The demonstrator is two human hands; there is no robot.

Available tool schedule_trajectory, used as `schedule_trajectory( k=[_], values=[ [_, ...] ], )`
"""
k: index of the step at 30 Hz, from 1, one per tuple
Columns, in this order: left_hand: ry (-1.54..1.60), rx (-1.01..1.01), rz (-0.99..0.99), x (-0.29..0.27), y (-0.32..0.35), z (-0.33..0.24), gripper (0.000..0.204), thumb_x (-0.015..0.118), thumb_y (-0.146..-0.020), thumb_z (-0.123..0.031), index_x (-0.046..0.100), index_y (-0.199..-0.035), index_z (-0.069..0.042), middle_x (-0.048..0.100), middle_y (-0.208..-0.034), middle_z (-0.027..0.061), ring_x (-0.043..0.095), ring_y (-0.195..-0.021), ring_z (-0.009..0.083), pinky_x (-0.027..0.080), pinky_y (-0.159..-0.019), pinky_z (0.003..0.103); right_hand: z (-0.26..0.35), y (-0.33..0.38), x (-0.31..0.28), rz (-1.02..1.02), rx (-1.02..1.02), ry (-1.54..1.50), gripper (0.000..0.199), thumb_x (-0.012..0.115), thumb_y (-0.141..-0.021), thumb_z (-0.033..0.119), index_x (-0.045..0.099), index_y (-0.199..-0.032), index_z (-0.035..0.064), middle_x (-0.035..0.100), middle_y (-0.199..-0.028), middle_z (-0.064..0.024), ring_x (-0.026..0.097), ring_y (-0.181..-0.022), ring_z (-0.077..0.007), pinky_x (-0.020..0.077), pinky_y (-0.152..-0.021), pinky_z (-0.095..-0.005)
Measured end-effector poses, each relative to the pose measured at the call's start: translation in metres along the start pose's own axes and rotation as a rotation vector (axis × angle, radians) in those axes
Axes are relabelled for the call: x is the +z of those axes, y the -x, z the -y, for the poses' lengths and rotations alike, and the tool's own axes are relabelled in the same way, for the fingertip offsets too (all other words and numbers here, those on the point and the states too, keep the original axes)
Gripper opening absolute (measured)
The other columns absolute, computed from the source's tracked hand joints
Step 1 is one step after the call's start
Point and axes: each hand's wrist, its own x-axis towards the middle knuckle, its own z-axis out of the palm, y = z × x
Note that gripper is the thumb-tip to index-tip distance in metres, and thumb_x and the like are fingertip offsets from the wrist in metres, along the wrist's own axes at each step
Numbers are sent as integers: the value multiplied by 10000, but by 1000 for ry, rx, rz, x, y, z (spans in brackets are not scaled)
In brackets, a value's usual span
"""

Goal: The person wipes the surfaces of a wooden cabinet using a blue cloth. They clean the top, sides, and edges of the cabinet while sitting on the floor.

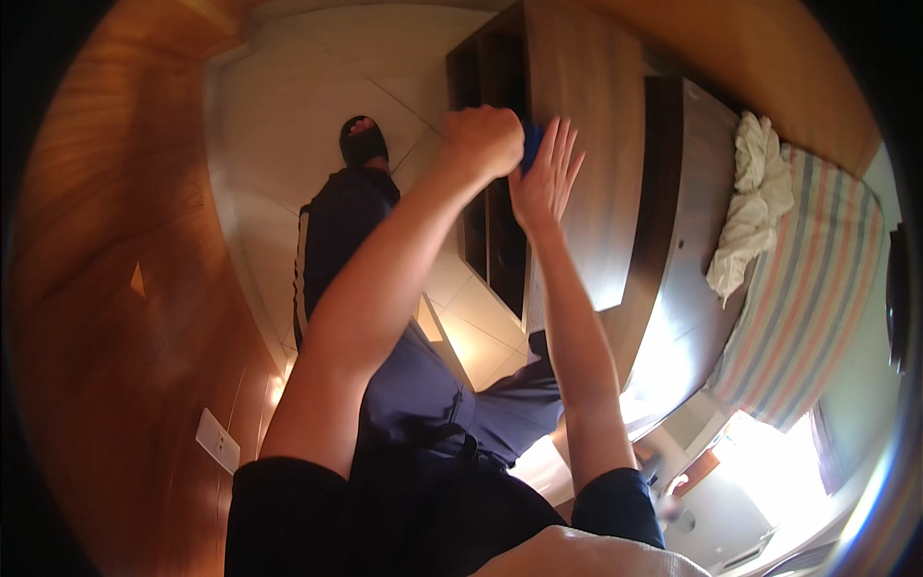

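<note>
My left hand [484,139] is closed in a fist beside the front edge of a wooden cabinet [586,183]. A small blue object [530,144] shows between the fist and my right hand. Its kind is hidden, and I cannot tell which hand bears on it. With fingers stretched out, my right hand [547,178] lies flat against the cabinet's broad brown panel, near the same edge. Dark open compartments [505,231] face the floor to the left of that panel.
Beyond the cabinet stands another dark wooden piece [687,183]. A crumpled cream cloth [755,197] lies by a striped cover [803,288] at the right. My leg and a black sandal [363,141] are on the tiled floor [288,106]. A wooden wall [115,288] rises at left.
</note>
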Motion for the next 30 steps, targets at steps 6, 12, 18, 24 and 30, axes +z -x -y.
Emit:
schedule_trajectory(
  k=[6,12,18,24,30],
  values=[
    [-64,8,77,11,0,2,375,462,-984,-264,708,-1106,-10,703,-1153,222,674,-1066,417,542,-911,500,-45,231,-24,139,72,-74,970,755,-794,143,205,-1571,-40,248,-1630,-248,217,-1526,-400,174,-1243,-542],
    [-118,61,69,41,-22,12,362,438,-970,-250,698,-1106,-38,707,-1143,192,669,-1077,397,529,-925,495,-59,306,-56,-34,478,-452,628,698,-881,60,439,-1449,-9,542,-1401,-263,528,-1320,-398,421,-1107,-437],
    [-84,152,-25,44,-27,19,345,435,-927,-226,684,-1085,-47,718,-1020,182,685,-950,376,529,-845,451,-85,250,-87,-313,584,-275,509,757,-883,173,555,-1309,-21,642,-1180,-236,624,-1100,-404,491,-956,-452],
    [-103,129,119,29,-17,5,340,452,-964,-263,664,-1158,-81,676,-1115,143,636,-1039,352,508,-894,466,-64,249,-78,-64,464,-250,493,799,-865,286,629,-1249,30,663,-1170,-203,638,-1103,-381,513,-937,-436],
    [1,192,-8,45,-33,22,246,470,-911,-230,629,-992,-61,634,-764,124,612,-714,256,478,-682,410,-37,248,-67,-39,437,-113,587,737,-908,285,551,-1423,75,596,-1294,-194,562,-1201,-390,487,-987,-465]
  ],
)
